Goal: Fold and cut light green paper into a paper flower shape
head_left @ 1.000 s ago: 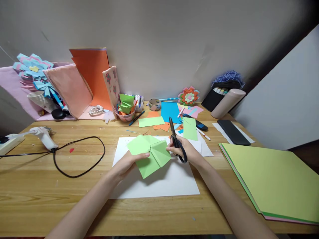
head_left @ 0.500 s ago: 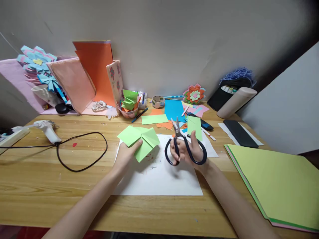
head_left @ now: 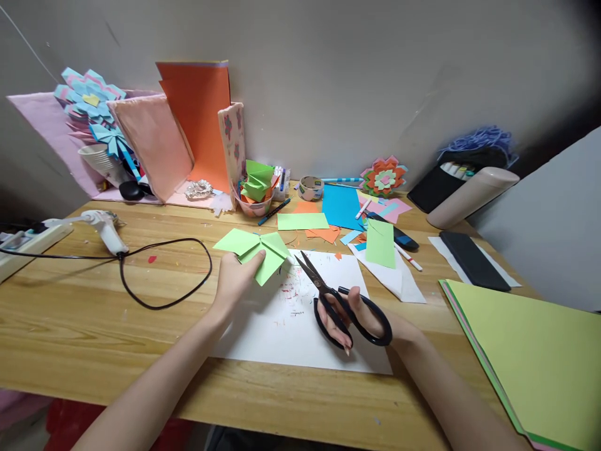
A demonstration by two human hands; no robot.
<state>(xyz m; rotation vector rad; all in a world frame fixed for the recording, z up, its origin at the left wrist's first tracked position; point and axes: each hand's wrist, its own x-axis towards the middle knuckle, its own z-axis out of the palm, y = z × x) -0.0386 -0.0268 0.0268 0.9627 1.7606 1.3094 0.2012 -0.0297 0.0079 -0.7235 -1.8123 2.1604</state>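
My left hand [head_left: 239, 280] pinches a folded light green paper [head_left: 267, 262], its thumb on top near the centre fold. The folded piece has pointed flaps spreading left and right and is held above a white sheet [head_left: 300, 338] marked with coloured strokes. Through the black handles of a pair of scissors [head_left: 321, 283] go the fingers of my right hand [head_left: 354, 316]. The blades are slightly apart and point up and left toward the green paper, without touching it. Some of my left fingers are hidden beneath the paper.
Behind lie a green strip [head_left: 303, 221], a blue sheet [head_left: 342, 207], orange scraps and a tape roll [head_left: 310, 188]. A glue gun [head_left: 107, 233] with a looped black cord is at left. At right are a phone [head_left: 475, 260] and stacked coloured paper [head_left: 530, 357].
The scissors have swung from pointing upward to pointing up-left, and my right hand has lowered. The head view has shifted slightly; my left hand still holds the green paper.
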